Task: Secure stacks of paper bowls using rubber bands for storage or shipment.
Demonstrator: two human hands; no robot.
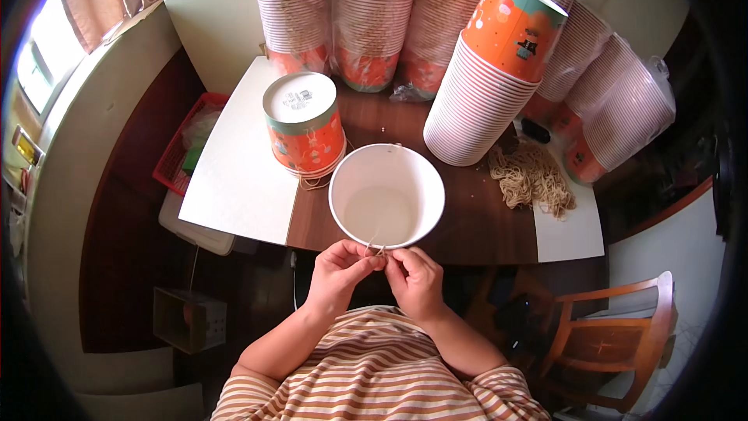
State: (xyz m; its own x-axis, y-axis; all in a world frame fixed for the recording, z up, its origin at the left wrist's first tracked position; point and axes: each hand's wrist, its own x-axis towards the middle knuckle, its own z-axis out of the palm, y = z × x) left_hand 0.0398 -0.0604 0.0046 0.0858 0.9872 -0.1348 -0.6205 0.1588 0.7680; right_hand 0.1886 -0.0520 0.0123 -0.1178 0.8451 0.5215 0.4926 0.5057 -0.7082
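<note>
Open paper bucket (425,196): mouth up on the worktop (491,226), close before you, likely for easy reach.
Beige cord (380,251): at that bucket's near rim, pinched by your left hand (340,271) and right hand (416,277), fingertips together, probably for fine control.
Nested bucket stack (481,101): beyond the open bucket, rightward, base up, presumably saving room.
Cord heap (530,179): right of the open bucket.
Upturned bucket (306,140): left of it; base print too small to read.
</note>
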